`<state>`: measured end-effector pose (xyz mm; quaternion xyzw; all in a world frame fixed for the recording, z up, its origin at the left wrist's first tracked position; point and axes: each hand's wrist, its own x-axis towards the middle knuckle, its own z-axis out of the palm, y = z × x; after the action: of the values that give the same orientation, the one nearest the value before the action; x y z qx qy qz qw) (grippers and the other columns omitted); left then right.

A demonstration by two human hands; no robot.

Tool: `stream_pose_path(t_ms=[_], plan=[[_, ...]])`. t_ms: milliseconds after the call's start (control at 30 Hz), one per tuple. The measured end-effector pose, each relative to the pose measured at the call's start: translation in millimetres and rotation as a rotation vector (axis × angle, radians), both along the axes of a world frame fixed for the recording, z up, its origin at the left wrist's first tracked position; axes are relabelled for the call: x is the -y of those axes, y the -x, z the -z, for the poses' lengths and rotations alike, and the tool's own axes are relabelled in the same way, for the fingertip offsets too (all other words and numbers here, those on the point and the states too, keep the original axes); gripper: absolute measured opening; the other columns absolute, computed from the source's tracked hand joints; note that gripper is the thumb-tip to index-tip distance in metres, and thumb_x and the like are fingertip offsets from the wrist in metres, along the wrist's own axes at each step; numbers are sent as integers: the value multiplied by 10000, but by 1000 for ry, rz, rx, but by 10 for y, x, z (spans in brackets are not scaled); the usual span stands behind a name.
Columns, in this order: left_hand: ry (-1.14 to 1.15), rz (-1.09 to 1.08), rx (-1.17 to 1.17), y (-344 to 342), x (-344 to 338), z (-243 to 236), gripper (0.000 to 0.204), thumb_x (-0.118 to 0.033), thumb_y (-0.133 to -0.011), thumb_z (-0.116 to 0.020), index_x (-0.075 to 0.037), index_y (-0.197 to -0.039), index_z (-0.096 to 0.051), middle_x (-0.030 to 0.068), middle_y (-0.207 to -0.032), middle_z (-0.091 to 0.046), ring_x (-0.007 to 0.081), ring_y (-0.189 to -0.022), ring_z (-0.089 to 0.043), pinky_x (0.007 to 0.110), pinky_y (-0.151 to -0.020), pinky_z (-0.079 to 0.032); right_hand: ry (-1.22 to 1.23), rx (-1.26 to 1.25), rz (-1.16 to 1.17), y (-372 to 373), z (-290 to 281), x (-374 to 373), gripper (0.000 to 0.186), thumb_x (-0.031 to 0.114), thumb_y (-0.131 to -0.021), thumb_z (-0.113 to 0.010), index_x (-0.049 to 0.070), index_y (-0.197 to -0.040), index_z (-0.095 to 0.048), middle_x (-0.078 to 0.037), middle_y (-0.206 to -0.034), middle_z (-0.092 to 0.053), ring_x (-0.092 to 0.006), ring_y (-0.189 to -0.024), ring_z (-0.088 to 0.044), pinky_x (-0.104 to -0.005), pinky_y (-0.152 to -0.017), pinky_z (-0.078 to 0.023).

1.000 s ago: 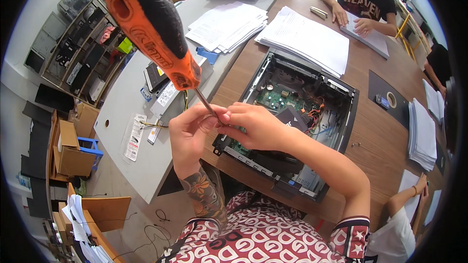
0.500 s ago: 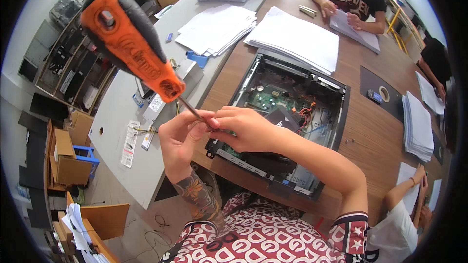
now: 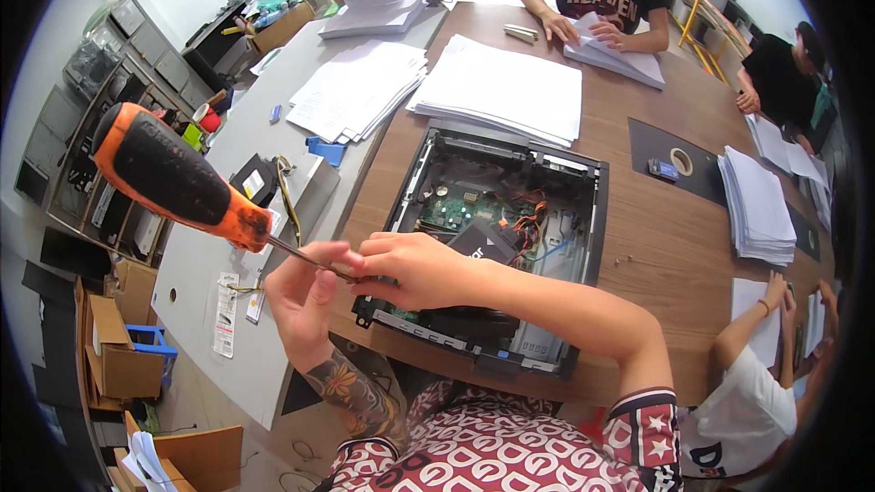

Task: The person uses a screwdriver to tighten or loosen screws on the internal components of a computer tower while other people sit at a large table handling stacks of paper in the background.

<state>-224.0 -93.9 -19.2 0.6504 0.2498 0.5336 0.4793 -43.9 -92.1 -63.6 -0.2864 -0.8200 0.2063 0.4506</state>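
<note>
My right hand (image 3: 419, 269) pinches the metal shaft of an orange-and-black screwdriver (image 3: 173, 173) near its tip; the large handle tilts up to the left. My left hand (image 3: 301, 310) is beside it, fingers and thumb apart, fingertips close to or touching the shaft; anything small at the tip is hidden. Below and beyond my hands lies an open black computer case (image 3: 592, 246) with a green circuit board (image 3: 451, 214), wires and a black component (image 3: 478, 241) partly behind my right arm.
Paper stacks (image 3: 497, 91) cover parts of the wooden table (image 3: 656, 292) and grey table (image 3: 210, 264). A metal power supply (image 3: 310, 196) is left of the case, a tape roll (image 3: 679, 160) right. Co-workers (image 3: 592, 0) handle paper opposite and at right. Cardboard boxes (image 3: 128, 369) stand lower left.
The screwdriver handle has swung down and left, now lying flatter. My left thumb and fingers have loosened from the pinch at the shaft. The whole view has shifted slightly.
</note>
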Motion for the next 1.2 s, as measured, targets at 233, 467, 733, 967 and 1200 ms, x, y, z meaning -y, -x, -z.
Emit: stream_pose_path(t_ms=[233,467,733,967,1200], plan=[[37,-66,29,-61,-56,64,105,43,-813,-700,41,-908,-655,127,-822,-665,195,-761,-651,326,-746,-527,32,-25,52,-106,11,9,184,208,-845,-736,52,-895,-652,-82,-886,-628,-293,-888,-622,-398,-732,-533],[17,-125,-9,18,45,124,207,-187,-942,-636,4,-969,-710,94,-879,-703,162,-785,-653,278,-684,-521,-18,-67,-35,112,196,-133,149,223,-737,-767,94,-792,-720,-74,-747,-629,-306,-825,-641,-423,-686,-504],[-13,-121,-152,109,37,118,185,-125,-961,-597,37,-991,-681,106,-867,-691,148,-739,-606,263,-628,-469,-63,-64,-4,143,271,-160,139,207,-749,-713,72,-726,-688,-75,-735,-639,-319,-805,-635,-436,-669,-500],[-55,-96,-87,8,-50,206,108,-53,-929,-629,10,-999,-681,113,-911,-694,146,-780,-601,282,-695,-482,-38,-103,-26,-3,194,-74,129,198,-756,-703,70,-741,-689,-66,-743,-641,-301,-806,-643,-424,-666,-507],[-94,-139,-152,46,-158,225,364,-256,-921,-654,53,-1115,-647,101,-1000,-667,173,-960,-613,291,-878,-465,34,43,24,25,164,-145,207,179,-834,-708,58,-1001,-688,-128,-1057,-668,-333,-970,-646,-420,-775,-542]])
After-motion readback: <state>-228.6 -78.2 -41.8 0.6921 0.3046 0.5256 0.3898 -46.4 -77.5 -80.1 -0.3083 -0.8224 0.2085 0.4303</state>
